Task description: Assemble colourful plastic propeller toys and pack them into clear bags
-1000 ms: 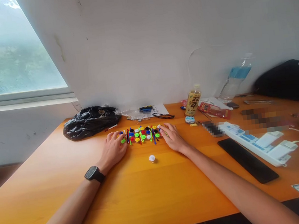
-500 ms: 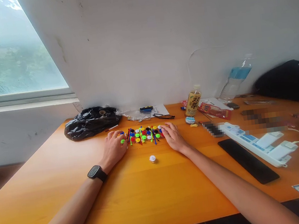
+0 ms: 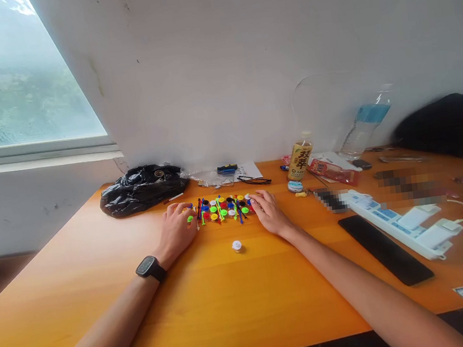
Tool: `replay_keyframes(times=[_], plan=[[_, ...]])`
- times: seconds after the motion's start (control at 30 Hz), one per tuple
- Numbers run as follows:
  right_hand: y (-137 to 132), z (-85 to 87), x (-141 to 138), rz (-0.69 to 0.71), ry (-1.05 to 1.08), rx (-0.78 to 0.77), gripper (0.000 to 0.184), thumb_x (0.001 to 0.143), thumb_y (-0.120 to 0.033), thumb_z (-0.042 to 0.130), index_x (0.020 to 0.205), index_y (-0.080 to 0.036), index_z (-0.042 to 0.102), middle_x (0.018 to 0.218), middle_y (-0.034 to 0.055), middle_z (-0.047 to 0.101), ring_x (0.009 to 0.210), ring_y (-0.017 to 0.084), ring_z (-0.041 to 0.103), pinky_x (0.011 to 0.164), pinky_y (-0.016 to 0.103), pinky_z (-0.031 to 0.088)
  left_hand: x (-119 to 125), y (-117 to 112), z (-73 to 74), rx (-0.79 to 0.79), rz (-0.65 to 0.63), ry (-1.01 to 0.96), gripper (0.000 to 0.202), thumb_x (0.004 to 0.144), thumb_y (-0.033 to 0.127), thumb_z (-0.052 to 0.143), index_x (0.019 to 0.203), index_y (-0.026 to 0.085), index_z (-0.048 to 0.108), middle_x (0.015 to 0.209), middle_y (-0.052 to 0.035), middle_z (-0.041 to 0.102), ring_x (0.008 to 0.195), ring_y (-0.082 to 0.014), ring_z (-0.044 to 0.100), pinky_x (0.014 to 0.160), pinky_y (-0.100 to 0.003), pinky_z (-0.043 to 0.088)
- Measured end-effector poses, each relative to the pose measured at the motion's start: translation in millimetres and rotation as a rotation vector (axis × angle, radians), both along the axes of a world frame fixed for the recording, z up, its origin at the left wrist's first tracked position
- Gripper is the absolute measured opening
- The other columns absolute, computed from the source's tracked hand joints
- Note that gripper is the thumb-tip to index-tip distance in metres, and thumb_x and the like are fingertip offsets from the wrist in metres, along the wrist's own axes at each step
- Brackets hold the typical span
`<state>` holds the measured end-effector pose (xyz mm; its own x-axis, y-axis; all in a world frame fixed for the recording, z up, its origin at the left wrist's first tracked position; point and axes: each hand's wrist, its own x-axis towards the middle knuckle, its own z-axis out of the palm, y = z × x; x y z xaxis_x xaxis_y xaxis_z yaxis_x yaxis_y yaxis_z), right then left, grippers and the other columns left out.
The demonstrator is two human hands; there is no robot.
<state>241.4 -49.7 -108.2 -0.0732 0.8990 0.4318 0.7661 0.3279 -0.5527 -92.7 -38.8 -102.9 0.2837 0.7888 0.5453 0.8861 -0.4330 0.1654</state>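
Small round coloured plastic pieces [image 3: 223, 213], black, white, yellow, green, red and blue, stand close together in rows on the table. Between them lie thin coloured arrow-like sticks [image 3: 240, 215]. My left hand [image 3: 179, 225] rests at the left end of the rows, its fingers loosely bent around the end pieces, partly covering a green one [image 3: 190, 219]. At the right end, my right hand [image 3: 269, 213] lies with fingers stretched out, fingertips beside or touching the last pieces. A single white round piece [image 3: 236, 246] sits apart, nearer to me.
A black plastic bag [image 3: 141, 190] lies at the back left. Glasses [image 3: 254, 179] and a drink bottle [image 3: 299, 159] are along the wall side. To the right are a power strip [image 3: 389, 221] with plugs, a black flat strip [image 3: 384, 250] and a large clear bottle [image 3: 365, 129].
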Motion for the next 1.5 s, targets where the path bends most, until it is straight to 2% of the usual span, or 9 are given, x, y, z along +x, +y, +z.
replay_keyframes(times=[0.2,0.5,0.7,0.83,0.97,1.07,1.2,1.3,1.5], plan=[[0,0.8,0,-0.005,-0.006,0.007,0.056,0.109,-0.057,0.031,0.133,-0.024,0.069,0.141,0.0144,0.054,0.137,0.032,0.049,0.12,0.05,0.039,3,-5,7.9,0.021,-0.014,-0.063,0.014,0.099,0.027,0.057,0.096,0.025,0.07,0.12,-0.0069,0.071,0.117,-0.0315,0.054,0.101,-0.047,0.046],[-4,9.7,-4,0.033,0.039,0.106,0.048,0.108,-0.052,0.036,0.126,-0.025,0.071,0.133,0.0134,0.06,0.131,0.032,0.053,0.117,0.048,0.041,6,-12,18.6,0.006,0.009,-0.071,0.018,0.104,0.031,0.049,0.102,0.025,0.066,0.099,-0.0071,0.072,0.096,-0.0291,0.058,0.085,-0.042,0.047],[-21,33.0,-10,0.153,0.051,0.155,0.033,0.104,-0.044,0.05,0.106,-0.024,0.075,0.111,0.0118,0.07,0.111,0.03,0.062,0.104,0.044,0.049,6,-11,16.0,-0.058,-0.06,-0.325,0.009,0.096,0.027,0.055,0.09,0.023,0.06,0.089,-0.0038,0.073,0.083,-0.0229,0.064,0.072,-0.035,0.05],[-45,47.6,-20,0.416,0.005,-0.053,0.022,0.097,-0.039,0.062,0.085,-0.023,0.071,0.083,0.0045,0.07,0.076,0.021,0.062,0.074,0.033,0.05,15,-21,20.0,-0.079,-0.144,-0.465,0.007,0.097,0.029,0.059,0.096,0.023,0.064,0.094,-0.0019,0.075,0.082,-0.0183,0.067,0.072,-0.031,0.053],[-62,46.5,-32,0.621,-0.005,-0.298,0.016,0.088,-0.038,0.075,0.092,-0.023,0.073,0.072,-0.0015,0.065,0.064,0.014,0.057,0.059,0.026,0.041,30,-39,27.5,-0.08,-0.302,-0.525,0.013,0.1,0.032,0.062,0.108,0.023,0.065,0.096,-0.0025,0.076,0.083,-0.0164,0.071,0.079,-0.03,0.057],[-64,41.4,-36,0.638,0.06,-0.387,0.016,0.088,-0.038,0.075,0.092,-0.023,0.071,0.069,-0.0033,0.061,0.062,0.013,0.054,0.057,0.025,0.039,43,-55,31.9,-0.16,-0.478,-0.47,0.01,0.101,0.028,0.061,0.102,0.022,0.07,0.095,-0.0033,0.077,0.084,-0.0163,0.071,0.08,-0.029,0.058],[-55,39.1,-35,0.608,0.253,-0.443,0.032,0.082,-0.047,0.083,0.091,-0.022,0.065,0.072,-0.0034,0.059,0.063,0.012,0.052,0.057,0.024,0.039,54,-71,35.1,-0.293,-0.646,-0.415,0.014,0.101,0.028,0.062,0.099,0.022,0.075,0.096,-0.0056,0.078,0.084,-0.017,0.072,0.08,-0.029,0.058],[-49,40.7,-32,0.592,0.423,-0.483,0.037,0.083,-0.051,0.082,0.096,-0.021,0.064,0.075,-0.002,0.061,0.065,0.013,0.054,0.059,0.024,0.042,56,-76,37.1,-0.319,-0.693,-0.412,0.015,0.101,0.027,0.063,0.099,0.022,0.077,0.096,-0.0063,0.078,0.084,-0.0173,0.071,0.079,-0.03,0.058],[-47,42.1,-26,0.74,0.47,-0.815,0.036,0.084,-0.051,0.081,0.095,-0.018,0.072,0.077,0.0011,0.07,0.061,0.012,0.058,0.054,0.023,0.044,56,-77,32.1,-0.389,-0.745,-0.368,0.012,0.099,0.027,0.067,0.102,0.023,0.079,0.097,-0.0056,0.079,0.086,-0.0166,0.072,0.08,-0.028,0.057]])
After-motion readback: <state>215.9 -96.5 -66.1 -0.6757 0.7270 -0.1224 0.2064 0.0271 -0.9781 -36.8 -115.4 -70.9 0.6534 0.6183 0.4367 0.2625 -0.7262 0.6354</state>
